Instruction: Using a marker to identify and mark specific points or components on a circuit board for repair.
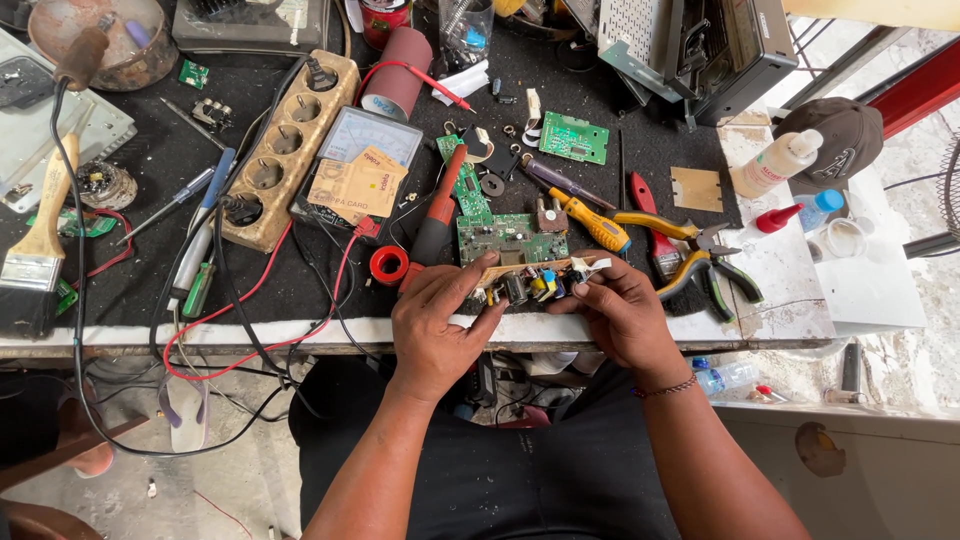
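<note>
Both of my hands hold a small brown circuit board (530,281) crowded with capacitors and coils, tilted on edge just over the workbench's front edge. My left hand (437,325) grips its left end, thumb on top. My right hand (618,312) pinches its right end, a bead bracelet on that wrist. Just behind the held board a green circuit board (511,238) lies flat, with a red-handled tool (434,218) to its left and a yellow-handled screwdriver (592,222) to its right.
The black mat (180,150) carries a beige power strip (283,145), an analog meter (372,150), a paintbrush (40,235), screwdrivers, pliers (700,250), red tape roll (388,265) and tangled wires. Glue bottles (780,160) and a cap (845,135) sit right. A metal chassis (690,45) stands behind.
</note>
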